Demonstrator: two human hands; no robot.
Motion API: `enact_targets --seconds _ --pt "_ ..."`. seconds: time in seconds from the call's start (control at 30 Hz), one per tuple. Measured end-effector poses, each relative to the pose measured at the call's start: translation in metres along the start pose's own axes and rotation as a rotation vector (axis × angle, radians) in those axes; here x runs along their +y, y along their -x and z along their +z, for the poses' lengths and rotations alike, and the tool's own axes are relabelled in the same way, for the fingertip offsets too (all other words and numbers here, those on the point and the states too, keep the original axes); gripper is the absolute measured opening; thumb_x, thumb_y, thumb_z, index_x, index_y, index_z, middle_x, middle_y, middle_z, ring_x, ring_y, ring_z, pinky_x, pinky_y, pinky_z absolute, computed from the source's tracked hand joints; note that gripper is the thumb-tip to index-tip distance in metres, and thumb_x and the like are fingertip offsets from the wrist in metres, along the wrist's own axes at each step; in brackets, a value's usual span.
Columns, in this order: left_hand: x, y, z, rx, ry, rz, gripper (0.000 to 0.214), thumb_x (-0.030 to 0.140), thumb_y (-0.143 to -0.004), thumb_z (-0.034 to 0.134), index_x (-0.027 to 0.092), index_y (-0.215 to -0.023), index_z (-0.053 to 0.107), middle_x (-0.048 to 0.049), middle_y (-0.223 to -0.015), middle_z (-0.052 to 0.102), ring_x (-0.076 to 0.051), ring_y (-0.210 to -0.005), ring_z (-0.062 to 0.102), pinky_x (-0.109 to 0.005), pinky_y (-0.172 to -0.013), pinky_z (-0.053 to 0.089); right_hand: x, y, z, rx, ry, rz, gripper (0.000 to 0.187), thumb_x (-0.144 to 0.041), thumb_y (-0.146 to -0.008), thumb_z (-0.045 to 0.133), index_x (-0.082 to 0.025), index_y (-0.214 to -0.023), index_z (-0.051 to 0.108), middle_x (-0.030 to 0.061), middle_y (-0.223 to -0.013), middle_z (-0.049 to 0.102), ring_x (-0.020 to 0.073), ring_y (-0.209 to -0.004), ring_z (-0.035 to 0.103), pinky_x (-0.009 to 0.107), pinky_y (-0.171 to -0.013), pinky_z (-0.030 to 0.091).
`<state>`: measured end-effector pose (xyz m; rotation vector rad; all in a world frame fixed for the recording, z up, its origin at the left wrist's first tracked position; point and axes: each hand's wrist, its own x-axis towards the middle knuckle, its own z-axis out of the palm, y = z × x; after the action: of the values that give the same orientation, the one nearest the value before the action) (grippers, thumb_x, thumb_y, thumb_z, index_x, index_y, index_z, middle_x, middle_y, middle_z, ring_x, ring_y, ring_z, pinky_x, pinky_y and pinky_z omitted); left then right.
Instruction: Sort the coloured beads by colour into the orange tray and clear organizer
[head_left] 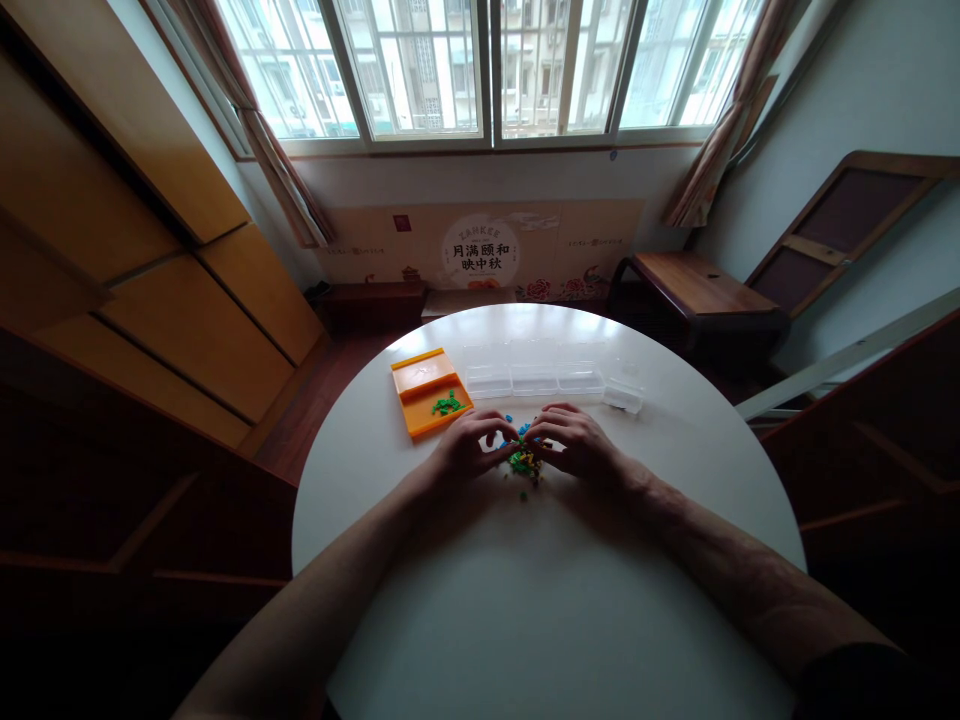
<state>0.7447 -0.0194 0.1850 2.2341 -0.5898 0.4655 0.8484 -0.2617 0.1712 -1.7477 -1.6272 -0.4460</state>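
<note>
A loose pile of tiny plastic pieces, green, yellow, blue and dark, lies on the white table between my hands. My left hand reaches in from the left, its thumb and forefinger bent together at the pile's edge. Opposite it, my right hand has curled fingers, with thumb and forefinger tips among the same pieces. The fingertips of both hands nearly meet by a bit of green; whatever they pinch is too small to make out. Just beyond my left hand, an orange tray holds a small heap of green pieces.
Behind the pile stands a clear plastic compartment box, with a small clear container at its right end. The round white table has a curved edge. Beyond it are a wooden side table and windows.
</note>
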Motion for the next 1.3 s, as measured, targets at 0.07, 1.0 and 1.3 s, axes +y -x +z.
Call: enact_targets --seconds 0.07,1.0,1.3 --pt "-0.002 0.001 0.001 0.005 -0.043 0.001 0.02 0.042 -0.1 0.077 0.023 -0.098 0.083 -0.0062 -0.094 0.077 -0.015 -0.074 0.064 -0.03 -0.074 0.055 0.0 0.0 0.0 -0.012 -0.009 0.013 0.008 -0.034 -0.108 0.071 -0.026 -0.108 0.075 0.0036 -0.101 0.082 0.0207 -0.09 0.075 0.042 -0.102 0.057" --pt "-0.027 0.006 -0.056 0.22 -0.617 -0.294 0.009 0.029 -0.096 0.073 0.024 -0.098 0.08 -0.0037 -0.105 0.081 -0.023 -0.088 0.073 -0.041 -0.095 0.05 0.005 0.004 0.006 -0.069 0.063 0.151 0.016 -0.026 -0.101 0.076 -0.027 -0.117 0.076 0.0076 -0.118 0.078 0.0257 -0.104 0.071 0.043 -0.096 0.056" --pt "-0.034 0.009 -0.061 0.233 -0.686 -0.372 0.012 0.032 -0.095 0.073 0.023 -0.098 0.08 -0.0053 -0.103 0.079 -0.027 -0.092 0.073 -0.044 -0.095 0.05 0.005 0.005 0.006 -0.09 0.053 0.147 0.014 -0.021 -0.102 0.076 -0.028 -0.114 0.078 0.0063 -0.119 0.077 0.024 -0.105 0.071 0.043 -0.098 0.057"
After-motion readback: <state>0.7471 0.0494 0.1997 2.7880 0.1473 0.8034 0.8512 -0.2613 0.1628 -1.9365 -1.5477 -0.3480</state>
